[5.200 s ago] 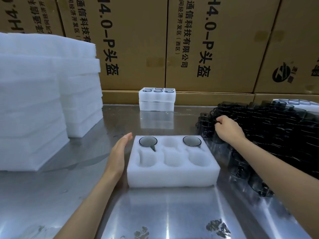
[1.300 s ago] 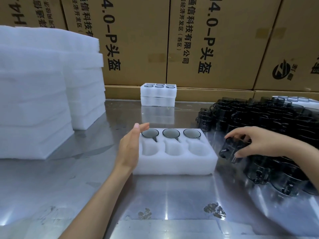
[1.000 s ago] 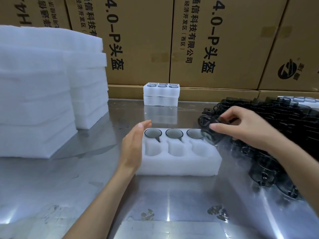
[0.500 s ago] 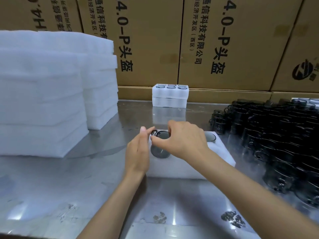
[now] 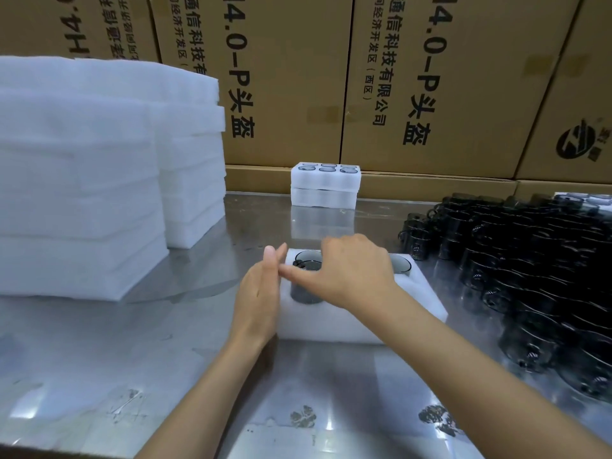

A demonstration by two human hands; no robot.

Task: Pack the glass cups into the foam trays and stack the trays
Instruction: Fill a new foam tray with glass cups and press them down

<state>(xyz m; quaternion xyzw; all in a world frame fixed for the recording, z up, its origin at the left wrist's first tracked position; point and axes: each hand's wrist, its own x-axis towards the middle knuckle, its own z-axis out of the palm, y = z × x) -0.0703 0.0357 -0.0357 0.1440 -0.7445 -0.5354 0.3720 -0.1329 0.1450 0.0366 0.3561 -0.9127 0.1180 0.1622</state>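
**Fourth cup going into the near row of the foam tray**

The foam tray [image 5: 361, 321] lies on the steel table [image 5: 165, 359], and everything else is easiest placed from it. The left hand [image 5: 261, 293] stands flat against the tray's left side, fingers straight and together, holding nothing. The right hand [image 5: 351, 273] reaches over the tray's top from the right, its fingers curled round the rim of a dark glass cup [image 5: 306, 289] that sits in the tray's near-left pocket, upright and partly sunk in. Behind that cup another cup's rim [image 5: 306, 256] shows in the far-left pocket, and one more [image 5: 400, 263] in the far-right pocket; the pockets under the hand are hidden. To the tray's right a crowd of loose dark cups [image 5: 530, 276] covers the table. Beyond the tray, by the cardboard boxes [image 5: 288, 77], stand two filled trays [image 5: 326, 185] stacked one on the other. Left of the tray rise tall piles of white foam [image 5: 82, 180].
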